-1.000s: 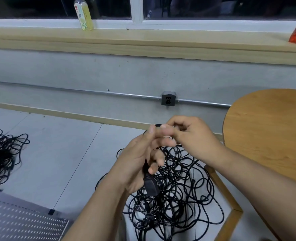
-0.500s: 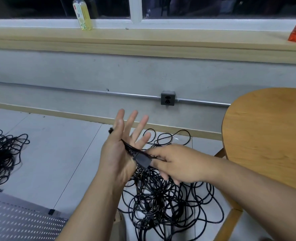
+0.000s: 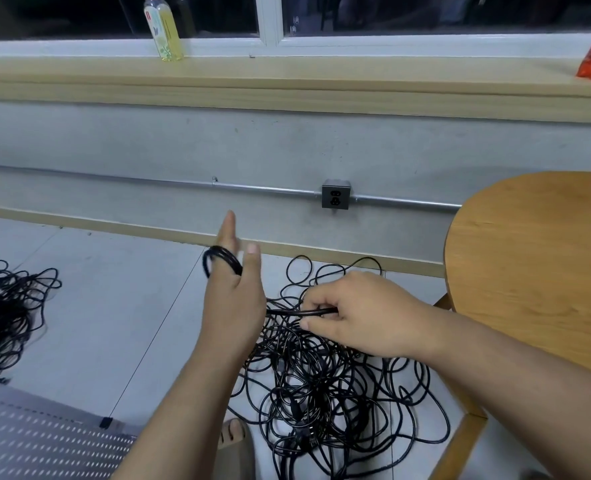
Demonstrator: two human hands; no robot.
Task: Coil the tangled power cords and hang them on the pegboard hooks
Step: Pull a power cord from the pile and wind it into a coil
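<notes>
Cable, thin and black with a smooth rubber skin, lies in a big loose tangle [image 3: 328,386] of round loops on the pale floor tiles. Over the left edge of the tangle my left hand [image 3: 233,292] stands upright, its back toward me. The fingers are straight and the thumb points up, so the hand is flat and not closed. Some turns of one black cord [image 3: 223,259] are wound around these fingers as a small tight ring. A taut piece of cord comes out from behind this hand and goes to my right hand [image 3: 353,317]. That hand hovers over the upper part of the tangle, fingers curled, and pinches the cord. Left of the tangle, well apart, is a second dark heap [image 3: 6,317]. Near its lower left lies the grey pegboard [image 3: 37,441], with rows of small holes. Right of the tangle stands a round wooden table [image 3: 536,265] with fine grain. Behind the tangle, a square socket [image 3: 335,199] sits on the rough grey wall.
</notes>
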